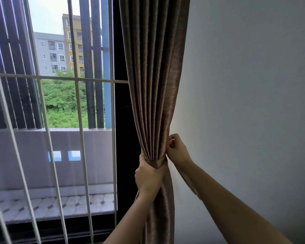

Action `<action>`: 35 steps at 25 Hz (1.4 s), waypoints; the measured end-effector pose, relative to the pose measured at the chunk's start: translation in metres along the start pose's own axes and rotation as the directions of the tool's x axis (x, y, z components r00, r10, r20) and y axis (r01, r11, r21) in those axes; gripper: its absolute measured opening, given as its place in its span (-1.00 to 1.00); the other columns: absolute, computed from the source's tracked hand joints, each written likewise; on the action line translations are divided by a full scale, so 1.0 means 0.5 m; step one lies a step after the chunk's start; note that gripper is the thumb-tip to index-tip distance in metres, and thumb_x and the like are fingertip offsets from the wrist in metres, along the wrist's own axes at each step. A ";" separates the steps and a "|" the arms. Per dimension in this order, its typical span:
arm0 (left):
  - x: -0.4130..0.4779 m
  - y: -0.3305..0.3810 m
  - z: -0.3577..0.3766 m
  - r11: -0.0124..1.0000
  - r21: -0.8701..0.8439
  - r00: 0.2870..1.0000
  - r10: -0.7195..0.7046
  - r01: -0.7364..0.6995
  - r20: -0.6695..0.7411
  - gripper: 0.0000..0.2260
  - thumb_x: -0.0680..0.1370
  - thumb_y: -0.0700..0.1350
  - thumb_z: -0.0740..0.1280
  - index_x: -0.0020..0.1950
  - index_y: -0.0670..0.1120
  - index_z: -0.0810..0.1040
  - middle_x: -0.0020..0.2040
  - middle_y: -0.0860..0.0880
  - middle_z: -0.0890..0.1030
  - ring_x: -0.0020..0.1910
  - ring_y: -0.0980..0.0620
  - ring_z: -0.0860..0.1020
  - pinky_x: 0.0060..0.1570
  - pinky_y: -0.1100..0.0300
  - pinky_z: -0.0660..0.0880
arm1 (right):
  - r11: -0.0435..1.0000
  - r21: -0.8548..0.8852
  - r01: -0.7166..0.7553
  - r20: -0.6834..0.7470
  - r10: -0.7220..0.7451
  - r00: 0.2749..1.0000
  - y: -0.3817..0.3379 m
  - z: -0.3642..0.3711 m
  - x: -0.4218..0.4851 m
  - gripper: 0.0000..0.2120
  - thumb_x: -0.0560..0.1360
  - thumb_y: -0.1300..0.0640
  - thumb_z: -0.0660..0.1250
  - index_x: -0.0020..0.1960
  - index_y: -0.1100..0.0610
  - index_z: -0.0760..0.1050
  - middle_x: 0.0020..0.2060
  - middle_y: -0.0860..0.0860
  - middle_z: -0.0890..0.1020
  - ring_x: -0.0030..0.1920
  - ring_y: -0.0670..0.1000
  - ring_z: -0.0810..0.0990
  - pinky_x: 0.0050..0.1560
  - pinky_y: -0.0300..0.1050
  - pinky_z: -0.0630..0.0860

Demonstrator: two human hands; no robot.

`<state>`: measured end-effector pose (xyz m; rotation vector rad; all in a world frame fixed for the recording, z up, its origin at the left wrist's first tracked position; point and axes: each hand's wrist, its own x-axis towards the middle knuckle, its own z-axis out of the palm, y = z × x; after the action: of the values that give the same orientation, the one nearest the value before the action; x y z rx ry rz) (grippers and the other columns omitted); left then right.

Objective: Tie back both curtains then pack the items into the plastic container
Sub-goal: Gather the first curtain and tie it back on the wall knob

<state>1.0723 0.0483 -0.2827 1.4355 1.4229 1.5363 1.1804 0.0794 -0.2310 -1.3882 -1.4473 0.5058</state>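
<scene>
Left hand gripping gathered curtain, right hand pinching its edge

The white wall offers open room rightward, while window bars block the left.

1 view only, from a wide-angle camera worn on the person's head. It faces forward, roughly level, at the line where the window on the left meets the wall on the right. The curtain hangs down the middle, close, within arm's reach. Both forearms rise from the bottom edge. The left hand grips the gathered curtain and the right hand pinches at its right edge, both below centre. The lens bends the window bars outward near the left edge.
</scene>
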 end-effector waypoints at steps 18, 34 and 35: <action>0.146 0.012 -0.113 0.991 0.108 0.786 -0.005 -0.078 0.618 -0.43 0.34 -0.29 0.41 0.23 0.16 0.41 0.15 -0.06 0.49 0.22 -0.06 0.44 0.25 0.00 0.45 | 0.873 0.486 -0.025 0.283 -0.131 0.950 0.022 0.016 -0.032 -0.70 0.64 0.11 0.04 0.32 0.09 0.39 0.21 0.14 0.52 0.21 0.07 0.53 0.23 -0.04 0.50; 0.127 0.014 -0.107 0.901 0.287 0.873 0.170 -0.326 0.457 -0.66 0.30 0.08 0.48 -0.10 -0.13 0.57 -0.15 -0.02 0.57 -0.11 0.02 0.52 -0.12 0.14 0.52 | 0.860 0.508 -0.050 0.171 -0.044 0.984 0.013 0.028 -0.044 -0.78 0.64 0.10 0.02 0.01 0.00 0.44 0.19 0.26 0.46 0.00 -0.04 0.54 -0.09 -0.33 0.51; 0.122 0.015 -0.106 0.872 0.298 0.875 0.247 -0.388 0.416 -0.66 0.32 0.06 0.48 -0.17 -0.19 0.56 -0.17 0.00 0.51 -0.12 0.06 0.46 -0.19 0.25 0.43 | 0.865 0.501 -0.039 0.166 -0.052 0.985 0.012 0.027 -0.045 -0.78 0.64 0.11 0.03 0.01 -0.01 0.45 0.18 0.26 0.46 0.00 -0.04 0.54 -0.10 -0.34 0.51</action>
<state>1.0094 0.0868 -0.2486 2.1607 1.3339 1.1194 1.1673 0.0650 -0.2497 -0.9344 -1.3271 0.9483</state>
